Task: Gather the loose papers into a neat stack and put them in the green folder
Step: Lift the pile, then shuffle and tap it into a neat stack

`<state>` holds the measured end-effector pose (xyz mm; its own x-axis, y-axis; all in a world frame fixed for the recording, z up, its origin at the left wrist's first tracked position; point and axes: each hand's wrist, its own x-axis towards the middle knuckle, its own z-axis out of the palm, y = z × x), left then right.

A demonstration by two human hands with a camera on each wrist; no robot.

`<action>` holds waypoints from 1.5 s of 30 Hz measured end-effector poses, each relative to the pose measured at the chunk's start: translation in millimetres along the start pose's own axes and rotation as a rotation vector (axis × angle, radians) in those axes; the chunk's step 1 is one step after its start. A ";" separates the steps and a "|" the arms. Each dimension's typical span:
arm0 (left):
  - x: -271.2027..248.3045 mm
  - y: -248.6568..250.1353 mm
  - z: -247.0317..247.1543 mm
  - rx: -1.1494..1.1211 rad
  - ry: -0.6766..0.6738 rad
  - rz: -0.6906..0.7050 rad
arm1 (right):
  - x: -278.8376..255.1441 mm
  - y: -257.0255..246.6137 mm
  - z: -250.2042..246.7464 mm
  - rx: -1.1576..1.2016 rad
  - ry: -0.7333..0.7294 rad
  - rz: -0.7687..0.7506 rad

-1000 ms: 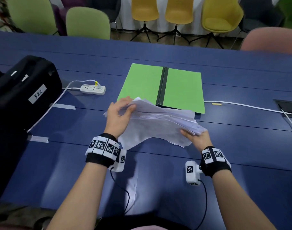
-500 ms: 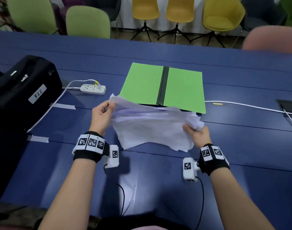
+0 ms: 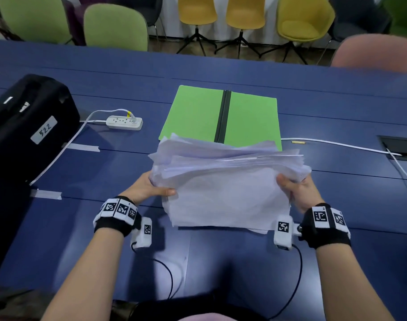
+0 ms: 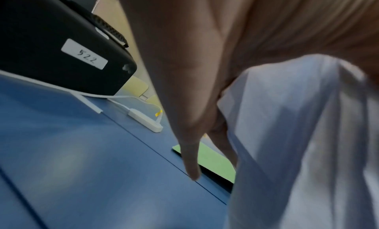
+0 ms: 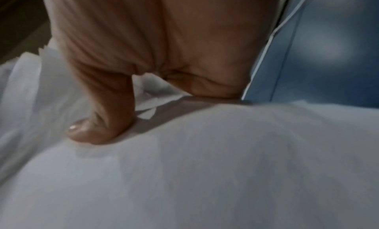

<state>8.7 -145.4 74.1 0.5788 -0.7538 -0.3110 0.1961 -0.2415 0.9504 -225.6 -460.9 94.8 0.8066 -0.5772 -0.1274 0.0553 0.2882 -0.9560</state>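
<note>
The papers point(image 3: 228, 181) are held as an uneven stack above the desk point(image 3: 336, 107), toward its near edge, with sheet edges misaligned. The left side is gripped by the left hand point(image 3: 149, 187), thumb on top and fingers underneath. The right side is pinched by the right hand point(image 3: 298, 191), thumb pressed onto the top sheet. The green folder point(image 3: 221, 117) lies open and flat just beyond the stack, near the desk's middle.

Head overhead; wrists close (shared papers point(image 3: 223, 181))

Both hands point(image 3: 149, 188) point(image 3: 297, 193) grip the seemingly uneven papers point(image 3: 225, 181) before the green folder point(image 3: 197, 112)
</note>
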 end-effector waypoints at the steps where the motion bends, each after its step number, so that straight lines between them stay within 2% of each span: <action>1: 0.4 -1.7 3.2 -0.036 0.012 -0.030 | -1.5 3.5 -1.5 0.022 0.025 0.024; 4: 3.1 -6.1 10.1 -0.070 0.096 -0.119 | -6.0 12.5 -2.8 0.055 0.067 0.094; 6: 5.4 1.3 17.2 -0.003 0.157 -0.104 | -7.1 14.6 -2.3 0.046 0.110 0.113; 8: 7.8 15.5 23.5 0.063 0.257 -0.045 | -5.8 10.6 -1.2 0.049 0.159 0.080; 12: 8.4 37.8 26.1 0.100 0.402 0.139 | -3.0 -5.6 5.3 0.081 0.186 -0.079; 15: 6.9 25.1 29.8 0.093 0.398 0.161 | -4.4 2.2 9.8 0.083 0.159 -0.087; 19: 6.9 -5.5 42.6 0.064 0.313 0.034 | -6.0 34.1 14.3 -0.014 0.149 0.021; 24: 23.6 -11.1 38.7 -0.007 0.331 -0.042 | -3.7 44.3 13.3 -0.101 0.133 0.118; 30: 29.8 -17.8 36.1 0.150 0.261 -0.112 | 2.6 47.5 -0.7 -0.226 0.139 0.130; 34: 30.4 0.1 30.5 0.151 0.278 -0.061 | 6.4 44.1 -8.2 -0.391 0.103 0.091; 37: 22.9 13.2 26.1 0.145 0.262 0.027 | 3.6 29.5 -6.8 -0.394 0.058 0.063; 41: 11.5 17.6 17.1 0.204 0.157 0.129 | -3.3 6.8 -5.1 -0.400 0.027 -0.077; 45: 7.8 25.1 30.4 0.280 0.266 0.319 | -4.9 3.0 -0.4 -0.393 0.076 -0.174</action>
<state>-5.9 -175.9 95.7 0.7646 -0.6433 0.0385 -0.2220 -0.2068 0.9529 -229.6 -457.5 92.4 0.7585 -0.6505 0.0393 -0.0538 -0.1227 -0.9910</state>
